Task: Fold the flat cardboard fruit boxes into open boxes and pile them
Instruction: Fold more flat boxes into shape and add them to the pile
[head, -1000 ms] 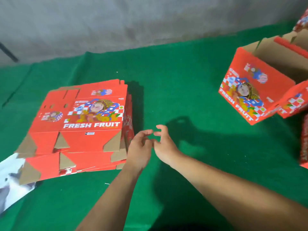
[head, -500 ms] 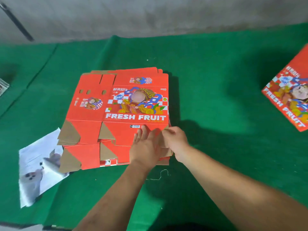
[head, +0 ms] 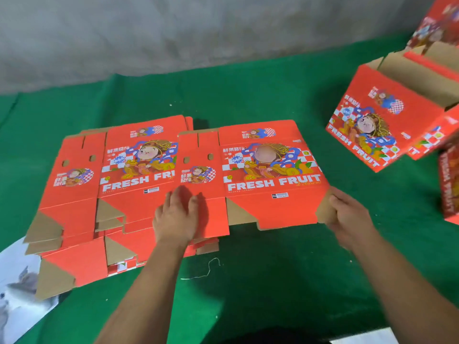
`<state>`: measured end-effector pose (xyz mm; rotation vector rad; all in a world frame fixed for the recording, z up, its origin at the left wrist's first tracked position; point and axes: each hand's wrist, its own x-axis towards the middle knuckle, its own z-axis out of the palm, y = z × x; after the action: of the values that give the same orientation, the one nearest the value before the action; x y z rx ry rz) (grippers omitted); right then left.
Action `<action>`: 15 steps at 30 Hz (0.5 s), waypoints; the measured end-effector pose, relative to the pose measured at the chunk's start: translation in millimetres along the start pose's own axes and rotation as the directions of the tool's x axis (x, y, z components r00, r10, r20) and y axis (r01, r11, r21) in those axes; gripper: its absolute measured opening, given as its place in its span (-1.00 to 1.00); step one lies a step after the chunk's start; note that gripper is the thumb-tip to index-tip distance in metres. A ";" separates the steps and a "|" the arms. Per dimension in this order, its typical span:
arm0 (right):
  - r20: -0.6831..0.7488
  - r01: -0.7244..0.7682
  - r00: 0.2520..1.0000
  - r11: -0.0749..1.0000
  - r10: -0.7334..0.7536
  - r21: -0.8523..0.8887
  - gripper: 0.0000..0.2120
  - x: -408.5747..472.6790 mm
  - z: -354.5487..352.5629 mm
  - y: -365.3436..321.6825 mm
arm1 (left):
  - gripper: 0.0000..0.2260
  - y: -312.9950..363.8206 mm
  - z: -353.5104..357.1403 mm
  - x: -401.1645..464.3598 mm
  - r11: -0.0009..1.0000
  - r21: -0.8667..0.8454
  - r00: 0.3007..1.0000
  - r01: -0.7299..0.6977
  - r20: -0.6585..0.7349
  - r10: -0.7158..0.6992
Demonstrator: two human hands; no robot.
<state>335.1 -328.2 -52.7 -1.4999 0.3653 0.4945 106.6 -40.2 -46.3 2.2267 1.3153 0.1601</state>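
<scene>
1 flat box is now drawn off the stack of flat boxes to the right, overlapping the stack's right edge; 0.5 s ago it lay on top. The left hand is laid flat, fingers spread, on its left panel. The right hand pinches its right flap. Folded boxes are again seen at right on the green cloth.

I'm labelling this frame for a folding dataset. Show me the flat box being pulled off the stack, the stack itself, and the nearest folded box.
flat box (head: 260,194), head view, on its red bottom panel.
stack of flat boxes (head: 74,187), head view, on the top sheet's left panel.
folded box (head: 367,115), head view, on its printed side wall.
</scene>
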 end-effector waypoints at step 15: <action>0.206 0.206 0.970 0.887 -0.129 -0.414 -0.79 5.2 -141.7 -96.8 | -0.55 108.2 -4.4 -58.7 0.588 -0.782 0.953 0.209 0.296 0.055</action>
<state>400.4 -469.3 20.3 -1.8844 -0.0207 0.5881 158.7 -128.3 22.2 1.3244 0.8931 0.3142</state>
